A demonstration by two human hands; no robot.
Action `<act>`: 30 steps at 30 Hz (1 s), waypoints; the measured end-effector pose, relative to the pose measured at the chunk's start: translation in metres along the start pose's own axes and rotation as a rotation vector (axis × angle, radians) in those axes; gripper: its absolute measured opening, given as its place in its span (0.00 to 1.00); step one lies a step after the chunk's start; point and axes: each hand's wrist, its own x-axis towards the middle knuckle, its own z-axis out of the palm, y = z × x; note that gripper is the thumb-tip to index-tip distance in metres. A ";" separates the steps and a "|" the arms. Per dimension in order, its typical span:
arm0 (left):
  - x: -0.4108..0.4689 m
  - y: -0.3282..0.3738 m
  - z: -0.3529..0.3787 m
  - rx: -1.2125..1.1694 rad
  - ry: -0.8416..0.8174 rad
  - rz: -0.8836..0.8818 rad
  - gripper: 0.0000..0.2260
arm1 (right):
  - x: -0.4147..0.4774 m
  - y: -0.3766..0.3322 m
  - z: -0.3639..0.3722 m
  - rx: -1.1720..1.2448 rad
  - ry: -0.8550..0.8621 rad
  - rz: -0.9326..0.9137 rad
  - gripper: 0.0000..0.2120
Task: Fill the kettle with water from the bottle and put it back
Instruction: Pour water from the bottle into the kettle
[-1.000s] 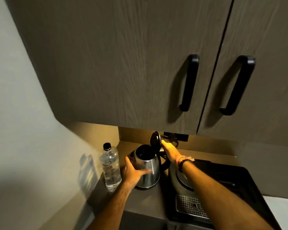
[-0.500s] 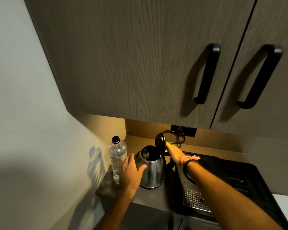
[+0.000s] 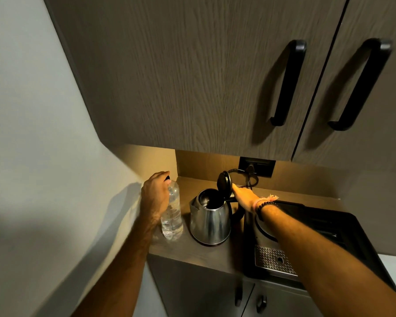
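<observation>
A steel kettle [image 3: 209, 219] stands on the brown counter [image 3: 199, 251], its black lid [image 3: 224, 182] tipped up and the dark inside showing. My right hand [image 3: 245, 196] rests at the top of the kettle's handle, just behind the raised lid. To the kettle's left stands a clear plastic water bottle [image 3: 172, 217] with a black cap. My left hand [image 3: 155, 194] is wrapped around the bottle's neck and shoulder, covering most of the cap. The bottle is upright on the counter.
A black coffee machine [image 3: 318, 236] with a metal drip grate fills the counter right of the kettle. A black cord runs to a wall socket [image 3: 256, 166] behind. Upper cabinets with black handles [image 3: 288, 83] hang low overhead. A wall [image 3: 44, 156] closes the left side.
My left hand left the kettle's body and moved left onto the bottle's neck. My right hand stayed behind the open lid. The view tilted slightly.
</observation>
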 end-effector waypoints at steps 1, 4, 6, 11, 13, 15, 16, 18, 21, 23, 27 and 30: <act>0.002 0.000 -0.001 -0.019 0.007 -0.025 0.13 | 0.000 -0.001 0.000 0.001 -0.003 0.003 0.40; 0.006 -0.003 -0.001 -0.033 -0.008 -0.070 0.13 | -0.001 0.000 0.002 0.006 -0.018 -0.020 0.38; 0.011 -0.006 -0.003 -0.032 -0.042 -0.094 0.16 | -0.002 -0.001 0.002 0.018 -0.022 -0.027 0.35; 0.019 -0.010 -0.008 -0.128 -0.065 -0.129 0.18 | -0.001 0.000 0.003 0.052 -0.022 -0.021 0.34; 0.017 -0.006 -0.009 -0.176 -0.006 -0.153 0.19 | 0.000 -0.001 0.003 0.076 -0.019 -0.016 0.34; 0.007 -0.001 -0.007 -0.191 0.117 -0.126 0.19 | 0.000 -0.001 0.003 0.088 -0.018 -0.010 0.34; -0.001 0.002 -0.004 -0.179 0.179 -0.079 0.18 | 0.000 -0.002 0.003 0.094 -0.012 -0.002 0.35; -0.029 0.009 0.011 -0.144 0.196 0.028 0.15 | -0.001 -0.003 0.002 0.113 0.000 0.011 0.36; -0.085 0.004 0.050 -0.115 -0.072 -0.006 0.14 | -0.002 -0.003 0.002 0.122 0.015 0.028 0.40; -0.115 -0.011 0.075 -0.071 -0.218 -0.158 0.13 | -0.001 -0.002 0.002 0.106 0.019 0.068 0.46; -0.141 -0.039 0.102 0.026 -0.320 -0.362 0.13 | 0.005 0.002 0.000 0.050 0.017 0.101 0.54; -0.141 -0.050 0.115 0.067 -0.336 -0.389 0.15 | 0.009 0.005 0.002 0.039 0.011 0.103 0.53</act>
